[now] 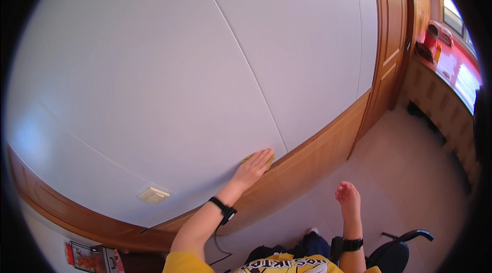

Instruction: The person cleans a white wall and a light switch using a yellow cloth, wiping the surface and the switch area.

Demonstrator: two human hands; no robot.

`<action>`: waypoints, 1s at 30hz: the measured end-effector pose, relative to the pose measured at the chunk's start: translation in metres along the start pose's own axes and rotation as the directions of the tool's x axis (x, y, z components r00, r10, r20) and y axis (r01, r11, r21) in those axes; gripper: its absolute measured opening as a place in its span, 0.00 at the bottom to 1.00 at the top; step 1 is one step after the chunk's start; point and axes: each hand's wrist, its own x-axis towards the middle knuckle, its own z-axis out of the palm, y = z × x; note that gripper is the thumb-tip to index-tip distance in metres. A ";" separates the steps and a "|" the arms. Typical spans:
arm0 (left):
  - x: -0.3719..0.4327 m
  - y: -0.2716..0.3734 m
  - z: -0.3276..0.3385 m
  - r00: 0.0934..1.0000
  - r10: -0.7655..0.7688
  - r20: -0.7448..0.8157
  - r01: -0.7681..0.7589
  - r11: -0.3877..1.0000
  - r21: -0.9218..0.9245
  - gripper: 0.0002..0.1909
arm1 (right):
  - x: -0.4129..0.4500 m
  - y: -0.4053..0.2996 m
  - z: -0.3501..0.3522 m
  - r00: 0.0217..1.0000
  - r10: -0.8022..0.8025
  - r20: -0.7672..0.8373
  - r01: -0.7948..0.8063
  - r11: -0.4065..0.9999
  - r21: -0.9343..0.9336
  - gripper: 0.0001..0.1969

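My left hand presses a yellow cloth flat against the pale wall panel, just above the wooden wainscot. Its fingers lie over the cloth, and only the cloth's edges show around them. A thin vertical seam runs down the wall and ends close to the fingertips. My right hand is held out above the floor, away from the wall, with its fingers loosely curled and nothing seen in them. Both wrists wear black straps, and a cable hangs from the left one.
A cream wall switch sits left of my left arm. Wooden wainscot runs below the panel to a brown wooden door. At far right is a red-covered counter with items on it. A dark chair stands at my right side.
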 end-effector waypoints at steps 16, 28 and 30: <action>0.241 -0.148 -0.229 0.747 -0.060 -0.662 0.393 0.843 0.367 0.25 | 0.035 -0.027 -0.012 0.999 -0.034 -0.013 0.034 0.999 -0.034 0.10; 0.079 -0.016 -0.023 0.989 0.103 -0.102 -0.106 0.994 -0.021 0.21 | 0.029 -0.036 -0.033 1.000 -0.013 -0.002 0.013 0.999 -0.038 0.11; 0.122 -0.051 -0.100 0.976 0.062 -0.207 -0.054 0.998 0.040 0.22 | 0.030 -0.045 -0.046 0.998 -0.033 -0.052 0.032 0.999 -0.036 0.11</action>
